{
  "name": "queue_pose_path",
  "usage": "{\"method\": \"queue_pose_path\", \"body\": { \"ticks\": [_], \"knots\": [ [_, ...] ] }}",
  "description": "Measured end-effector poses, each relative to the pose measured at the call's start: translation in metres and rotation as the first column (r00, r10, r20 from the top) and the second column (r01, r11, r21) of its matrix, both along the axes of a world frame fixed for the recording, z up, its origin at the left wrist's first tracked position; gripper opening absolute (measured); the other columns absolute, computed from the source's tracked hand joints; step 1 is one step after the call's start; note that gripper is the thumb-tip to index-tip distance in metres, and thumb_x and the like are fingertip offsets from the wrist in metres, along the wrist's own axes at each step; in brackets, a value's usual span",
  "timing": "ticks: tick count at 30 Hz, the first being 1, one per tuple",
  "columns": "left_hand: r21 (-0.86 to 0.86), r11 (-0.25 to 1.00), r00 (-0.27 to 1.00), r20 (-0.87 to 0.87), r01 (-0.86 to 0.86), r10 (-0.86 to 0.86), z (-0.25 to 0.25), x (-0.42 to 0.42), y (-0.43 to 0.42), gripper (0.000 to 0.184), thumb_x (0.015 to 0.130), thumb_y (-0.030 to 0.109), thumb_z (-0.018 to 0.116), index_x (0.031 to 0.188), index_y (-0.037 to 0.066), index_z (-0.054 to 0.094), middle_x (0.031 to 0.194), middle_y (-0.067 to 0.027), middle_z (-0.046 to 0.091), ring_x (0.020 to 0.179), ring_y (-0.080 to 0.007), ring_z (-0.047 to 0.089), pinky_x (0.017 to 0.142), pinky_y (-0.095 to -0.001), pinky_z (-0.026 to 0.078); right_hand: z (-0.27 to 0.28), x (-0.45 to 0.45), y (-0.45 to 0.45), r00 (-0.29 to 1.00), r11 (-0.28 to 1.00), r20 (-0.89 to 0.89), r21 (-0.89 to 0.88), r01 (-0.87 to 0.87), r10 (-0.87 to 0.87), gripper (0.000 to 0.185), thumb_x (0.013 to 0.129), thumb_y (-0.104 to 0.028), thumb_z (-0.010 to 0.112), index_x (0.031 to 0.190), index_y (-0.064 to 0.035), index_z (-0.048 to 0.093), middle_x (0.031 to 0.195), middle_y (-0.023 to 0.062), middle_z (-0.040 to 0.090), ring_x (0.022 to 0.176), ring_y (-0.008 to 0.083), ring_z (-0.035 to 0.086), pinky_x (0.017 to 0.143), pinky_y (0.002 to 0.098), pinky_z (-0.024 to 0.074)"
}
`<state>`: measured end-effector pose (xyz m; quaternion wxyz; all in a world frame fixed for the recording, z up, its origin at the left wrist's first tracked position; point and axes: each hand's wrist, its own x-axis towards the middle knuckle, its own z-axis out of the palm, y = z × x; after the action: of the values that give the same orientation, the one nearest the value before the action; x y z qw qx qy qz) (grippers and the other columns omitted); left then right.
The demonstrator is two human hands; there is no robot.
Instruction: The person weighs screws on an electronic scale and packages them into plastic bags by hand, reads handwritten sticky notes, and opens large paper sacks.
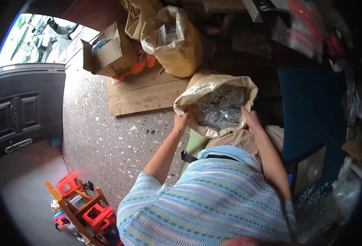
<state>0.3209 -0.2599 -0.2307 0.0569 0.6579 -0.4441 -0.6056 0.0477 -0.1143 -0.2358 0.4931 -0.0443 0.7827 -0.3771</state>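
Sack (195, 90) sits just ahead, between our left grip (182, 121) and right grip (250, 119), both clamped on its rim, mouth tilted toward us.

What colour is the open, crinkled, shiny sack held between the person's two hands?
The crinkled, shiny sack is pale cream-yellow, seen best in the head view.

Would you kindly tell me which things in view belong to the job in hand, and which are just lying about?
Seemingly part of the job:
nearer sack, its rim held by the left hand and right hand
shiny, clear-looking pieces inside it

Seemingly just lying about:
farther sack
cardboard box
wooden boards
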Motion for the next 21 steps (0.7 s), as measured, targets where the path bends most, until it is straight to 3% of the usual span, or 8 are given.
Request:
{"method": "queue_pose_path", "body": {
  "ticks": [2, 3, 6, 8, 10, 13, 16, 21],
  "knots": [
    [0.03, 0.971, 0.909, -0.344, -0.238, 0.234, -0.005, -0.006, 0.007, 0.028, 0.078, 0.017, 0.057, 0.103, 0.005, 0.055, 0.089, -0.0037, 0.058, 0.075, -0.0146, 0.056, 0.065, -0.0288, 0.046, 0.004, -0.017, 0.01, 0.963, 0.966, -0.082, 0.059, -0.253, 0.258, 0.072, 0.08, -0.048, 0.061, 0.112, 0.0147, 0.048, 0.114, 0.0242, 0.055, 0.101, 0.0292, 0.057, 0.083, 0.0346, 0.0441],
    [0.077, 0.936, 0.804, -0.492, -0.344, 0.336, -0.006, -0.009, 0.012, 0.026, 0.079, 0.016, 0.057, 0.102, 0.005, 0.056, 0.089, -0.0033, 0.058, 0.077, -0.0145, 0.054, 0.067, -0.0287, 0.044, -0.006, -0.027, 0.019, 0.961, 0.962, -0.055, 0.065, -0.266, 0.27, 0.067, 0.08, -0.044, 0.062, 0.11, 0.0131, 0.049, 0.111, 0.0216, 0.057, 0.097, 0.0276, 0.058, 0.081, 0.0343, 0.0448],
    [0.418, 0.79, 0.626, -0.483, -0.449, 0.612, 0.011, -0.023, 0.011, 0.029, 0.081, 0.013, 0.058, 0.109, 0.007, 0.053, 0.095, -0.0035, 0.057, 0.083, -0.0159, 0.055, 0.071, -0.0295, 0.045, 0.003, -0.035, 0.015, 0.988, 0.988, -0.003, -0.011, -0.153, 0.153, 0.054, 0.079, -0.034, 0.066, 0.107, 0.0092, 0.049, 0.104, 0.0165, 0.059, 0.092, 0.024, 0.059, 0.078, 0.0334, 0.0458],
    [0.435, 0.799, 0.654, -0.467, -0.415, 0.594, 0.032, -0.026, 0.008, 0.031, 0.082, 0.014, 0.06, 0.111, 0.005, 0.052, 0.1, -0.0047, 0.058, 0.088, -0.0178, 0.057, 0.074, -0.0314, 0.047, 0.015, -0.044, 0.001, 0.999, 0.998, 0.039, -0.055, 0.0, 0.002, 0.045, 0.077, -0.026, 0.069, 0.103, 0.0049, 0.048, 0.097, 0.0127, 0.059, 0.088, 0.0202, 0.058, 0.075, 0.0319, 0.0463],
    [0.372, 0.837, 0.689, -0.479, -0.402, 0.544, 0.036, -0.027, 0.013, 0.034, 0.082, 0.014, 0.06, 0.113, 0.003, 0.052, 0.101, -0.0053, 0.058, 0.089, -0.0184, 0.057, 0.075, -0.0324, 0.047, 0.016, -0.055, -0.018, 0.997, 0.987, -0.05, -0.151, 0.052, -0.06, 0.047, 0.073, -0.024, 0.072, 0.103, 0.0033, 0.049, 0.097, 0.0124, 0.059, 0.086, 0.0186, 0.058, 0.074, 0.0308, 0.0462],
    [0.319, 0.864, 0.734, -0.458, -0.39, 0.5, 0.045, -0.025, 0.02, 0.033, 0.079, 0.009, 0.062, 0.11, 0.002, 0.053, 0.101, -0.0067, 0.059, 0.09, -0.0184, 0.057, 0.076, -0.0317, 0.047, 0.018, -0.067, -0.046, 0.884, 0.95, -0.428, -0.149, -0.273, 0.187, 0.045, 0.069, -0.021, 0.073, 0.099, 0.0024, 0.05, 0.093, 0.0115, 0.06, 0.084, 0.0176, 0.058, 0.072, 0.0308, 0.0465],
    [0.197, 0.91, 0.794, -0.446, -0.364, 0.414, 0.049, -0.022, 0.027, 0.029, 0.075, 0.002, 0.061, 0.103, 0.001, 0.056, 0.093, -0.0062, 0.06, 0.08, -0.0171, 0.058, 0.068, -0.03, 0.047, 0.021, -0.086, -0.069, 0.899, 0.932, -0.308, -0.089, -0.352, 0.31, 0.033, 0.073, -0.016, 0.068, 0.097, -0.0013, 0.05, 0.091, 0.0076, 0.06, 0.082, 0.0147, 0.057, 0.072, 0.0288, 0.0464],
    [0.054, 0.92, 0.848, -0.37, -0.388, 0.379, 0.041, -0.018, 0.029, 0.015, 0.07, -0.006, 0.057, 0.084, -0.001, 0.058, 0.071, -0.0023, 0.057, 0.055, -0.012, 0.052, 0.047, -0.0273, 0.042, 0.018, -0.072, -0.062, 0.907, 0.913, -0.125, 0.124, -0.388, 0.402, 0.048, 0.074, -0.031, 0.063, 0.102, 0.0084, 0.061, 0.095, 0.0206, 0.064, 0.085, 0.0222, 0.063, 0.07, 0.0332, 0.0491]
  ]
}}
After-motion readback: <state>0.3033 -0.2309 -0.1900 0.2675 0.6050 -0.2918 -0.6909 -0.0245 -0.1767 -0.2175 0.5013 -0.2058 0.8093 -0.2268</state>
